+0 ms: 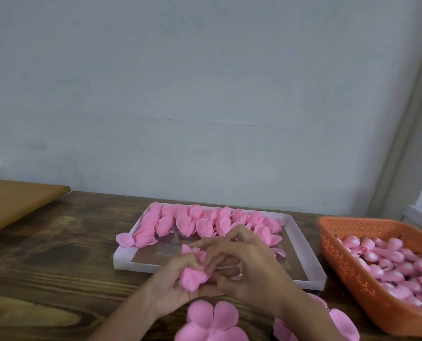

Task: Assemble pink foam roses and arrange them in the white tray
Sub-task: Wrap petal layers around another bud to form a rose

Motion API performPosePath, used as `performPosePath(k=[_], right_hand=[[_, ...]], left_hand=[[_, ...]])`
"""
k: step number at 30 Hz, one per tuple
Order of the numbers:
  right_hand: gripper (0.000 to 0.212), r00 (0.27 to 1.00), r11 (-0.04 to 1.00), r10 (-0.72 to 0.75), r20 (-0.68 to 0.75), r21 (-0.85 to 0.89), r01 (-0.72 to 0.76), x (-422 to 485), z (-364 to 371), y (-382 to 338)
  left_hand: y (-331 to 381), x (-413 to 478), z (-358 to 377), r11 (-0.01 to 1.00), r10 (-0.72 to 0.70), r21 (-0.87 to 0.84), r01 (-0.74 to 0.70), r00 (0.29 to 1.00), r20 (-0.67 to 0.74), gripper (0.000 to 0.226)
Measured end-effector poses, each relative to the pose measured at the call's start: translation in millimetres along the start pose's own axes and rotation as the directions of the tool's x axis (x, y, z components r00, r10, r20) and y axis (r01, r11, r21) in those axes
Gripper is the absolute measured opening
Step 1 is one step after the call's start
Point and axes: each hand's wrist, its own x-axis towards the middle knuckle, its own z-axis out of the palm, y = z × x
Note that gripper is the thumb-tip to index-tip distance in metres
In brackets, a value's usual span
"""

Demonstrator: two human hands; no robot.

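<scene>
My left hand (178,289) cups a half-formed pink foam rose (192,273) just in front of the white tray (303,244). My right hand (249,269) meets it from the right, fingertips pinching the rose's petals. Several finished pink roses (205,221) lie in rows along the tray's far side. One petal (125,239) hangs over the tray's left rim. Flat pink petal sheets (212,321) lie on the table near the bottom edge, with more (340,323) to the right, partly hidden by my right forearm.
An orange perforated basket (348,269) at the right holds several pink rose buds (402,264). The dark wooden table (57,254) stretches left. A lighter brown board (15,203) lies at the far left. A pale wall stands close behind the table.
</scene>
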Motion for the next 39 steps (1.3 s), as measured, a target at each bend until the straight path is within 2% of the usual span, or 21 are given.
performPosePath(k=[6, 7, 11, 13, 18, 21, 25, 31, 34, 36, 39], right_hand=[[0.027, 0.995, 0.960, 0.099, 0.023, 0.260, -0.101, -3.7, 4.5, 2.0], [0.027, 0.995, 0.963, 0.099, 0.028, 0.247, -0.103, -3.4, 4.3, 2.2], [0.032, 1.000, 1.000, 0.017, 0.006, 0.012, -0.018, -1.0, -0.4, 3.5], [0.028, 1.000, 1.000, 0.001, -0.001, -0.004, -0.001, -0.2, -1.1, 2.9], [0.021, 1.000, 0.995, -0.014, -0.009, 0.096, 0.014, -2.2, 2.9, 4.1], [0.017, 1.000, 1.000, 0.005, -0.021, -0.021, -0.006, -0.8, 5.1, 4.7], [0.021, 0.997, 0.990, -0.053, -0.051, -0.130, 0.046, 1.0, 2.9, 3.0], [0.035, 0.992, 0.974, -0.111, -0.060, -0.203, 0.096, -1.2, 4.1, 1.5], [0.040, 0.991, 0.973, -0.127, -0.045, -0.199, 0.116, -0.6, 14.7, -3.4], [0.034, 0.987, 0.968, -0.139, -0.081, -0.222, 0.118, 0.9, 22.9, -5.7], [0.023, 0.983, 0.949, -0.118, -0.139, -0.306, 0.071, 3.3, 30.7, -4.6]], left_hand=[[0.8, -0.9, 4.3, 1.000, -0.017, 0.018, 0.017, 1.000, 0.000, 0.075], [1.1, -0.8, 3.7, 1.000, -0.018, 0.014, 0.018, 1.000, -0.008, 0.075], [0.9, -0.2, 0.3, 0.999, -0.023, 0.027, 0.024, 0.999, -0.048, 0.073], [1.3, 0.6, 0.9, 1.000, -0.024, 0.019, 0.025, 0.998, -0.051, 0.070], [1.2, 1.1, 5.1, 1.000, -0.009, 0.018, 0.011, 0.997, -0.081, 0.055], [0.2, 1.7, 4.1, 1.000, -0.019, 0.008, 0.020, 0.995, -0.095, 0.047], [-2.0, 5.0, -1.1, 1.000, 0.014, 0.011, -0.013, 0.991, -0.137, 0.038], [-3.2, 13.0, -7.3, 0.997, 0.046, 0.072, -0.027, 0.959, -0.279, 0.065], [-4.9, 13.8, -7.7, 0.998, 0.056, 0.053, -0.043, 0.957, -0.286, 0.076], [-7.5, 15.4, -6.0, 0.997, 0.072, 0.026, -0.067, 0.960, -0.272, 0.075], [-9.6, 16.9, 0.8, 0.995, 0.097, 0.013, -0.097, 0.972, -0.216, 0.059]])
